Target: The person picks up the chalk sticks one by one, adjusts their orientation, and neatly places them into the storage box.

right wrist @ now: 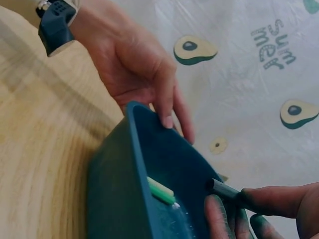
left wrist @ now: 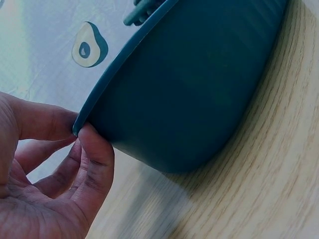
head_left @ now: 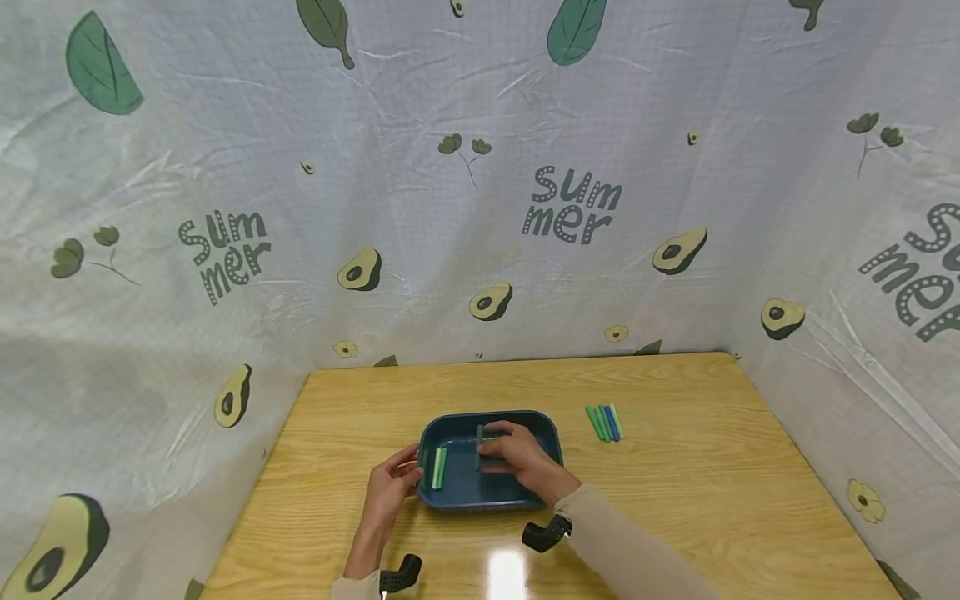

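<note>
A dark blue tray with raised walls sits on the wooden table. My left hand pinches its left rim, thumb and fingers on either side of the wall, as the left wrist view shows close up. Over the tray's interior, my right hand holds a dark grey stick between thumb and fingers. In the head view this stick stands out just left of the fingertips. Inside the tray, near the left wall, a green stick lies alongside a pale green one.
Several slim sticks, green, blue and pale, lie side by side on the wooden table to the right of the tray. White sheeting printed with avocados and lettering surrounds the table at the back and sides.
</note>
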A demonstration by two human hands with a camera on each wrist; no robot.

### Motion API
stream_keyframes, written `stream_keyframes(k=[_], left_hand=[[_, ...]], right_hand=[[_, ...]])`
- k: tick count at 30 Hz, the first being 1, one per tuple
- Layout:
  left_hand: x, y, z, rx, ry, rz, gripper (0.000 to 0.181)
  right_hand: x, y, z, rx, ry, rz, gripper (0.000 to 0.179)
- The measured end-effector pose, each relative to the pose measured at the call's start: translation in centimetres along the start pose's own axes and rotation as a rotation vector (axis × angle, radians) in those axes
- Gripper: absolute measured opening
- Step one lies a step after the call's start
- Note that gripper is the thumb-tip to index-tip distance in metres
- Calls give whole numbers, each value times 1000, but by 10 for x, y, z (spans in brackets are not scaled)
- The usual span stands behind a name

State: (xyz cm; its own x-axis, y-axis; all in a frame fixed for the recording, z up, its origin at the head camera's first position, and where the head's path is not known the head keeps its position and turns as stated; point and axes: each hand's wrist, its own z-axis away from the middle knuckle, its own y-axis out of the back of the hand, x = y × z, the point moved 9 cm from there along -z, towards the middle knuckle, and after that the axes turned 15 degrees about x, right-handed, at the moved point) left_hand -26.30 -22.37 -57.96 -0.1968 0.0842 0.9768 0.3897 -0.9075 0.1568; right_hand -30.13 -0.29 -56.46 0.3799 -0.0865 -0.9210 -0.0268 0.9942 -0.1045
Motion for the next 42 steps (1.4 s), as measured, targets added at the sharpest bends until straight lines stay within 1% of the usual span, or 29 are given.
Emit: stream_keyframes(k=[6, 14, 22, 31, 42], left_hand=[[-1, 0, 0, 2, 1, -6, 45], [-1, 0, 1, 0, 2, -6, 45], [2, 2, 2, 0, 7, -8, 45], [2, 1, 3, -6, 10, -5, 45], [1, 1, 3, -8, 13, -7, 45]], right_hand=[[9, -10, -5, 16, -20, 16, 54], [18, -18, -12, 59, -49, 50, 53], [21, -25, -15, 78, -31, 71, 52], [29, -32, -18, 112, -37, 119, 49], [34, -40, -22, 109, -37, 159, 46]])
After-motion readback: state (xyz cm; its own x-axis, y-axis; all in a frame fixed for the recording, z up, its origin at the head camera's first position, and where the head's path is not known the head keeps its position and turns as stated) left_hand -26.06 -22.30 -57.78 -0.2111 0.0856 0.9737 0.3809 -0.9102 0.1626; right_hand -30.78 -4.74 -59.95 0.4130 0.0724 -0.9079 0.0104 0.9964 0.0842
